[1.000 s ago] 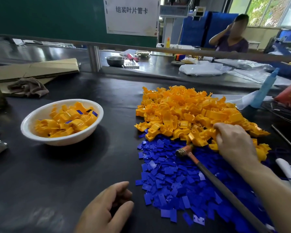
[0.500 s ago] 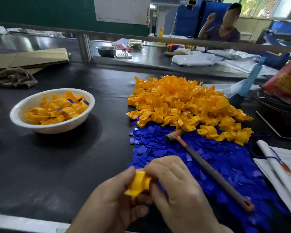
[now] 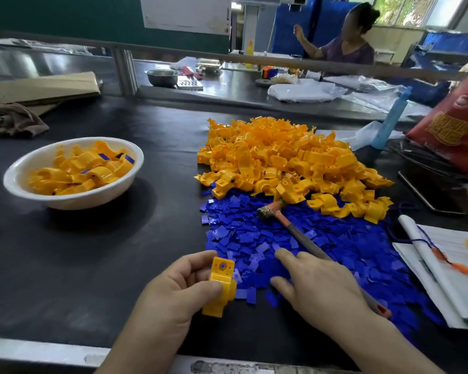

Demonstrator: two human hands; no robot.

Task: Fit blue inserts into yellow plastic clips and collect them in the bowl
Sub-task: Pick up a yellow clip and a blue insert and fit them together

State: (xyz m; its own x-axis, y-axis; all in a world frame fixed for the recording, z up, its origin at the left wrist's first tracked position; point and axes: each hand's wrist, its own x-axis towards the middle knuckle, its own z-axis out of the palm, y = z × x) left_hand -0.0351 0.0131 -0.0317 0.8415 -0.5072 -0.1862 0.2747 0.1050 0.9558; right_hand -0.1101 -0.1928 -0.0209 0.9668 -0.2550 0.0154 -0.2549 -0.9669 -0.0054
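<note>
My left hand (image 3: 173, 298) grips one yellow clip (image 3: 220, 284) near the table's front edge, its holed flat end pointing up. My right hand (image 3: 319, 290) lies on the near part of the blue insert pile (image 3: 335, 244), fingers spread and touching inserts, nothing visibly held. A big heap of yellow clips (image 3: 281, 160) sits behind the blue pile. The white bowl (image 3: 73, 199) at the left holds several yellow clips with blue inserts.
A small hammer (image 3: 295, 230) lies across the blue pile, its handle running under my right hand. Papers and a pen (image 3: 443, 271) lie at the right, a red bag (image 3: 454, 125) behind them. Cardboard and a rag (image 3: 14, 120) sit far left. A person sits beyond the rail.
My right hand let go of the yellow clip and moved right onto the blue inserts. The left hand now holds the clip alone, turned upright.
</note>
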